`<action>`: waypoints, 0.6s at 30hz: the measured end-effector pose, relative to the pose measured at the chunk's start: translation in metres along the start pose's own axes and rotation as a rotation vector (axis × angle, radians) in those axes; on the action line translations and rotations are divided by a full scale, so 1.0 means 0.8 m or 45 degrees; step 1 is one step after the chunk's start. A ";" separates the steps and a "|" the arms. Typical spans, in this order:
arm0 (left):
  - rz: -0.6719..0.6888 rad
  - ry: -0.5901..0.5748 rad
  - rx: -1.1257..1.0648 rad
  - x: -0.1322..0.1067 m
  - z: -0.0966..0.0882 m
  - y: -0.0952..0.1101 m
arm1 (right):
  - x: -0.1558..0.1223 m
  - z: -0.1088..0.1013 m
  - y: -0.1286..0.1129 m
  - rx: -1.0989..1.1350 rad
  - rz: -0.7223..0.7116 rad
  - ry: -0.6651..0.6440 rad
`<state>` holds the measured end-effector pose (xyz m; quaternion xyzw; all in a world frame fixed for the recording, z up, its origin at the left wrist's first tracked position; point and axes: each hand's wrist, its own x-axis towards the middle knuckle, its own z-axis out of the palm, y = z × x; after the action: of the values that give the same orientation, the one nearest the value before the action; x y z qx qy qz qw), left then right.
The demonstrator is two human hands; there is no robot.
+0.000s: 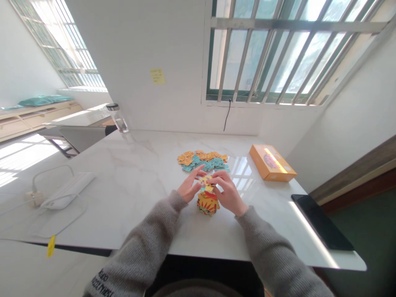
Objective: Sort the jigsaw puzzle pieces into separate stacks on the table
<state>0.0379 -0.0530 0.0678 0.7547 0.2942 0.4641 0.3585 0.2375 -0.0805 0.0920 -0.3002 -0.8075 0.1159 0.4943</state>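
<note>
Close in front of me a stack of yellow and red jigsaw puzzle pieces (208, 203) lies on the white table. My right hand (228, 193) curls over the far part of it, fingers and thumb closed on a yellow puzzle piece (205, 180). On the other side is my left hand (189, 186), thumb and fingers apart, its tips beside the same pieces; whether they touch is unclear. Just beyond both hands spreads a pile of orange and teal puzzle pieces (202, 160).
An orange box (272, 163) sits at the right, with a black tablet-like slab (321, 222) near the right edge. A power strip (69, 190) with cables lies left. A clear bottle (118, 119) stands at the far left corner. Wall and barred window rise behind.
</note>
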 end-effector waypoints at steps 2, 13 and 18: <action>0.067 -0.042 0.006 -0.003 0.002 0.009 | -0.005 0.006 -0.006 0.014 -0.052 0.016; 0.511 0.204 0.614 -0.016 0.007 0.011 | -0.029 0.009 -0.014 0.042 -0.001 -0.009; 0.519 0.172 0.791 -0.022 0.012 0.009 | -0.042 0.006 -0.017 0.095 0.075 -0.099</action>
<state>0.0403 -0.0731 0.0621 0.8381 0.2878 0.4634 -0.0073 0.2397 -0.1112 0.0719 -0.3005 -0.8120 0.1721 0.4697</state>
